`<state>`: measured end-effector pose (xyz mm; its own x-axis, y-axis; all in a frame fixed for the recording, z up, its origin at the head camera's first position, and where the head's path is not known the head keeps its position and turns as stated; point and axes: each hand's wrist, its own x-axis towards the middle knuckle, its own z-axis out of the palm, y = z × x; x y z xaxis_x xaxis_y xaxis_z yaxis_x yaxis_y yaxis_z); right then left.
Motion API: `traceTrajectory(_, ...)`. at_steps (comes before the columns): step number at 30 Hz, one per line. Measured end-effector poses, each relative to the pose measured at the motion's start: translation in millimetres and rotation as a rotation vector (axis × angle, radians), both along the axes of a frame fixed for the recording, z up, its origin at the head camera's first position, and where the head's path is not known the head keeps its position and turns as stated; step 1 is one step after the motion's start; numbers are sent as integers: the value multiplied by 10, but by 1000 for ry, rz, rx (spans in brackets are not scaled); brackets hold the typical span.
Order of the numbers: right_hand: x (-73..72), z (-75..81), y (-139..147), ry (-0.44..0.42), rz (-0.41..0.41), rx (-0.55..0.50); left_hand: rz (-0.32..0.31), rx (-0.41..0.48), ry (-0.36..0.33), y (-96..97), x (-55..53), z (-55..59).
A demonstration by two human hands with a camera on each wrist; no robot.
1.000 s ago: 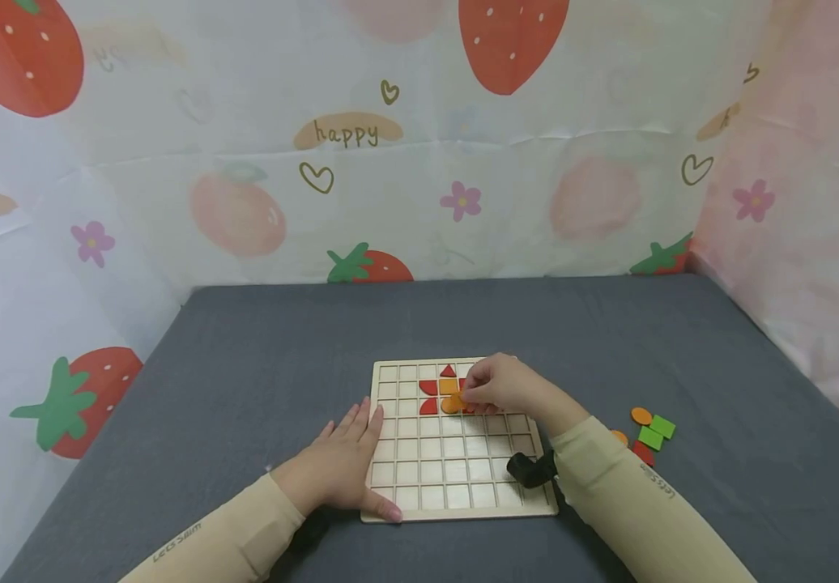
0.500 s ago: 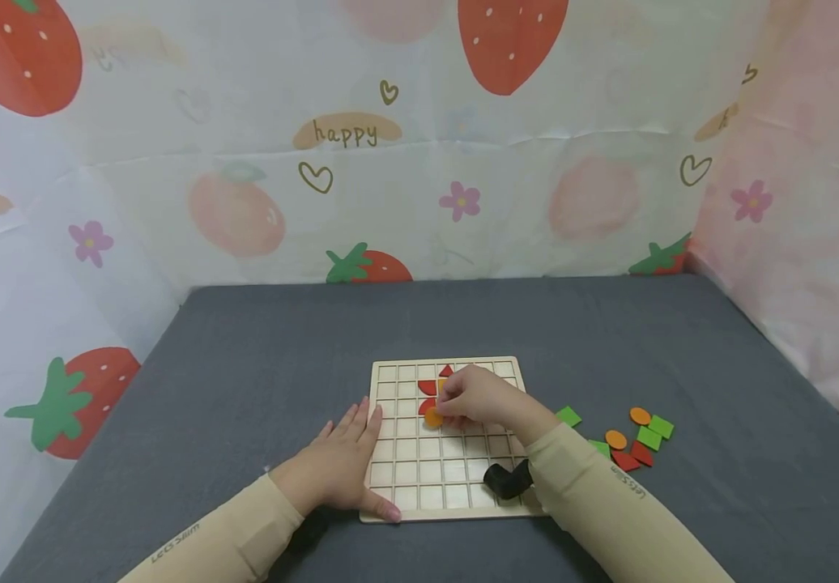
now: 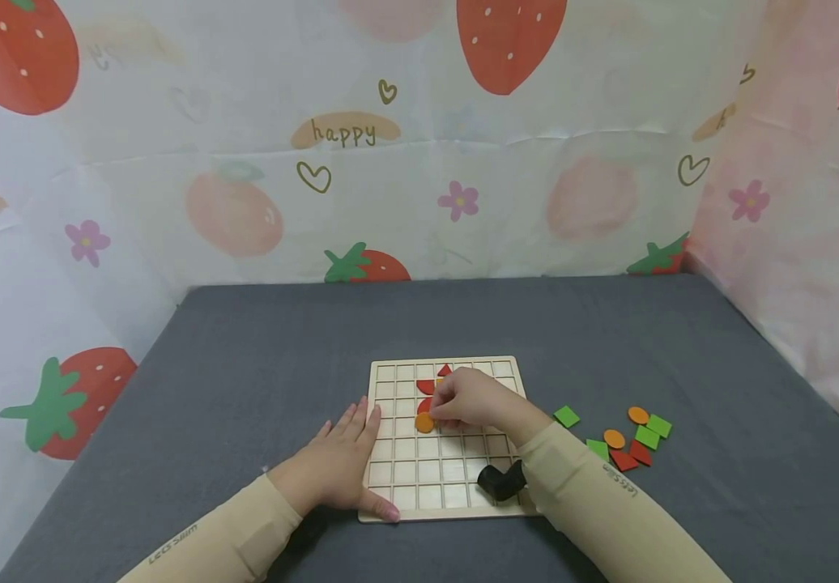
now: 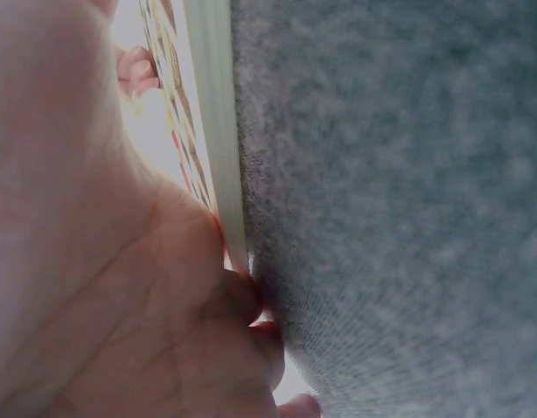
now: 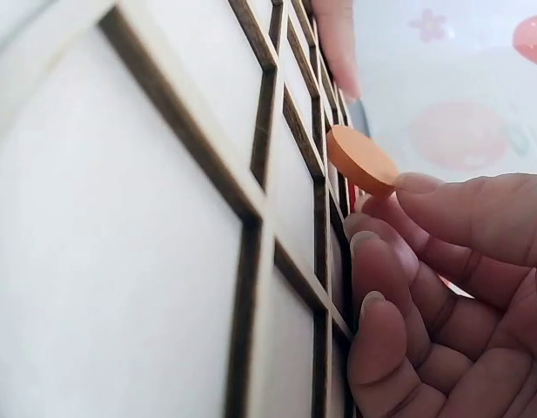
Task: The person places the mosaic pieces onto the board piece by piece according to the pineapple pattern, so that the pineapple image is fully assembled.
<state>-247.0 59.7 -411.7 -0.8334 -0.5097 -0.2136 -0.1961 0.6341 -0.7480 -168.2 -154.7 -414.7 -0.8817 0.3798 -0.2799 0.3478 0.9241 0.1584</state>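
Note:
A wooden grid board (image 3: 405,472) lies on the grey cloth in the head view. My left hand (image 3: 335,465) rests along its left edge, fingers straight, the thumb over the near left corner. Between the thumb and fingertips of my right hand (image 3: 478,401) an orange disc (image 3: 424,423) is pinched; the right wrist view shows this disc (image 5: 362,158) tilted, its far edge right at the grid bars. Just beyond it on the board sit a red triangle (image 3: 445,370) and two curved red pieces, the farther one (image 3: 425,387) plainer to see. My right hand hides the cells beside them.
Right of the board lie several loose pieces: green squares (image 3: 567,416), orange discs (image 3: 637,415) and red pieces (image 3: 623,460). A black bent object (image 3: 500,482) at my right wrist overhangs the board's near right part. A printed curtain (image 3: 492,243) stands behind the table.
My right hand has moved left and slightly nearer with the orange disc. More loose pieces show beside the right sleeve. The left hand has stayed on the board's edge.

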Motion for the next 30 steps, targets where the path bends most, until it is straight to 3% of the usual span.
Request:
traceTrajectory(15, -19, 11, -18, 3, 10, 12, -1, 9, 7, -22, -11, -33)
traceTrajectory(21, -54, 72, 105, 41, 8, 28, 0, 0, 9, -14, -10, -30)
traceTrajectory(30, -97, 220, 420, -30, -74, -2, 1, -2, 6, -6, -11, -25)
